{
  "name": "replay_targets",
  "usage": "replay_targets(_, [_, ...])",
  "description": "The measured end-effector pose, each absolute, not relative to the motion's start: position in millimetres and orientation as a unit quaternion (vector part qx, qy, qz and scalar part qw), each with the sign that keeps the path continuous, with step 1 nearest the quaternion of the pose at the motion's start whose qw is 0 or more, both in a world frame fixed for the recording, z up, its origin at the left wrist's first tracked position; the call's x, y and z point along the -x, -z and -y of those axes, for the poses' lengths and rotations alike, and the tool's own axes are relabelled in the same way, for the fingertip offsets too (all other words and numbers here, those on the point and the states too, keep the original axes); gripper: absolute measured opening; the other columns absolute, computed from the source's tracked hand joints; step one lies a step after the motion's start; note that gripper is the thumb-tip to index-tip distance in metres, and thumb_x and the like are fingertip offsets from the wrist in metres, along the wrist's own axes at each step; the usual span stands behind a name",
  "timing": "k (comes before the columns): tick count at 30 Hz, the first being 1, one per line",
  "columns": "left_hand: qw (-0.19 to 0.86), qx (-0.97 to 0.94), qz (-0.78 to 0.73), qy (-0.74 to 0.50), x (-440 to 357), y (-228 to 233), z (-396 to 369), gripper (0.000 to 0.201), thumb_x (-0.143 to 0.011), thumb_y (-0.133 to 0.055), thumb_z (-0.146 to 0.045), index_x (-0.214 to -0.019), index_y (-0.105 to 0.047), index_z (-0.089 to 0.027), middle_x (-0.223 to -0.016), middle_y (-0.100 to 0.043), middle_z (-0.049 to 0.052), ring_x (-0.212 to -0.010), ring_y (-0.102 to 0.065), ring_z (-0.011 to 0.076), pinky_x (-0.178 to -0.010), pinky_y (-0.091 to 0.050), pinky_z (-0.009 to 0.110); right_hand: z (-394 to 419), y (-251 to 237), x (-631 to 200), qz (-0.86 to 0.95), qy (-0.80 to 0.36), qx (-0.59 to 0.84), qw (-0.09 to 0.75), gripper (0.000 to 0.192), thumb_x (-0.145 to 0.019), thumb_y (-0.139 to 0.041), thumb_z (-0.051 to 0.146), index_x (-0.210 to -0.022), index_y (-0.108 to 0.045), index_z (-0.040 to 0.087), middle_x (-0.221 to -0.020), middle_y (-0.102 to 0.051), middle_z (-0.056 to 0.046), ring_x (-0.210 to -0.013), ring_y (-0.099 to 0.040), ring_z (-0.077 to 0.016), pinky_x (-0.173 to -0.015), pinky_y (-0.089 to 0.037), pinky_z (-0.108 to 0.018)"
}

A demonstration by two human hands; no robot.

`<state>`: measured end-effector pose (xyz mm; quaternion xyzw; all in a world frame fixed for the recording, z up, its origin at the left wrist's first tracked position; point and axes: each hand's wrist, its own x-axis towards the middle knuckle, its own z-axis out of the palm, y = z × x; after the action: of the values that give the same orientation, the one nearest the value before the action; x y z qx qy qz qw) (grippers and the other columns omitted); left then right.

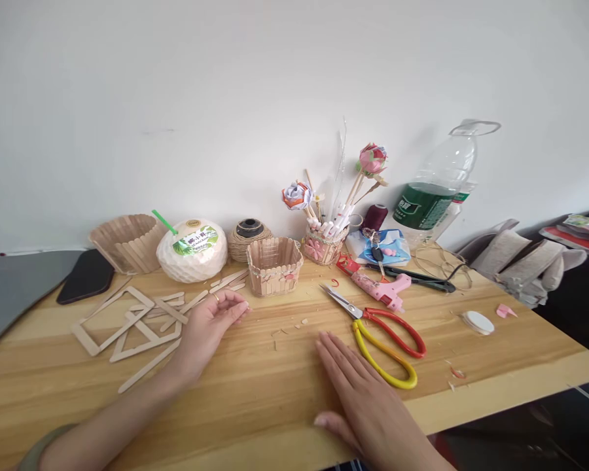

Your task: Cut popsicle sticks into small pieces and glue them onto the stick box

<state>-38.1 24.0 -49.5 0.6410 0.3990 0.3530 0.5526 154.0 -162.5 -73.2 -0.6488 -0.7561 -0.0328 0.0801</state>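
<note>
My left hand (209, 330) rests on the table beside the craft sticks, fingers curled and thumb against them; anything in the pinch is too small to make out. Just beyond it stands a small basket of craft sticks (275, 268) with a trim around its side. Flat on the wood lies my right hand (360, 396), fingers stretched out and holding nothing. Close to its fingers are scissors (360, 317) with one red and one yellow handle, blades apart. Joined stick frames (142, 327) and loose sticks lie left of my left hand.
Along the wall stand a larger stick basket (127, 245), a wrapped coconut (191, 255) with a green straw, twine (243, 242), a decorated pot (324, 245) with paper flowers and a big plastic bottle (434, 190). A pink glue gun (383, 288) and white lid (478, 322) lie right.
</note>
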Motion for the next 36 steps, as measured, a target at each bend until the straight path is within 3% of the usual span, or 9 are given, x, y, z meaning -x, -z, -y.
replay_targets(3, [0.559, -0.644, -0.39, -0.348, 37, 48, -23, 0.021, -0.071, -0.067, -0.036, -0.074, -0.062, -0.016, -0.07, -0.064, 0.002, -0.069, -0.058, 0.0165, -0.069, -0.046, 0.028, 141, 62, -150, 0.768, -0.047, 0.632, 0.089, 0.076, -0.088, -0.04, 0.058, -0.143, -0.029, 0.008, -0.147, -0.029, -0.016, -0.137, -0.028, -0.0286, -0.106, -0.036, -0.048])
replay_targets(6, [0.561, -0.642, -0.389, -0.348, 36, 45, -21, 0.021, -0.07, -0.067, -0.036, -0.073, -0.062, -0.016, -0.068, -0.064, 0.002, -0.068, -0.059, 0.0167, -0.068, -0.047, 0.028, 126, 55, -150, 0.778, -0.085, 0.619, 0.074, 0.076, -0.087, -0.04, 0.06, -0.143, -0.03, 0.01, -0.148, -0.028, -0.016, -0.137, -0.027, -0.0273, -0.109, -0.032, -0.048])
replay_targets(14, [0.573, -0.631, -0.389, -0.349, 36, 43, -21, 0.021, -0.067, -0.068, -0.036, -0.071, -0.062, -0.017, -0.068, -0.067, 0.002, -0.068, -0.061, 0.0181, -0.068, -0.049, 0.03, 125, 73, -168, 0.749, 0.023, 0.659, 0.073, 0.083, -0.083, -0.044, 0.063, -0.143, -0.03, 0.007, -0.145, -0.034, -0.022, -0.133, -0.034, -0.0335, -0.102, -0.039, -0.053])
replay_targets(24, [0.576, -0.63, -0.389, -0.346, 35, 43, -21, 0.02, -0.068, -0.067, -0.035, -0.072, -0.061, -0.017, -0.07, -0.067, 0.003, -0.071, -0.062, 0.0183, -0.069, -0.049, 0.03, 110, 55, -149, 0.8, -0.046, 0.594, 0.077, 0.084, -0.084, -0.037, 0.066, -0.141, -0.032, 0.006, -0.146, -0.032, -0.018, -0.136, -0.031, -0.0283, -0.108, -0.034, -0.048])
replay_targets(33, [0.582, -0.633, -0.387, -0.335, 37, 45, -23, 0.023, -0.068, -0.066, -0.039, -0.073, -0.062, -0.017, -0.072, -0.068, 0.004, -0.075, -0.064, 0.0205, -0.071, -0.05, 0.031, 131, 67, -175, 0.771, 0.05, 0.634, 0.044, 0.086, -0.079, -0.041, 0.07, -0.139, -0.038, 0.007, -0.139, -0.043, -0.022, -0.126, -0.044, -0.0347, -0.098, -0.041, -0.053])
replay_targets(36, [0.582, -0.632, -0.385, -0.337, 37, 46, -23, 0.023, -0.068, -0.066, -0.039, -0.072, -0.061, -0.017, -0.071, -0.067, 0.004, -0.073, -0.063, 0.0197, -0.07, -0.05, 0.031, 131, 59, -175, 0.761, 0.055, 0.646, 0.04, 0.083, -0.081, -0.042, 0.067, -0.139, -0.039, 0.007, -0.14, -0.042, -0.022, -0.128, -0.043, -0.034, -0.099, -0.041, -0.051])
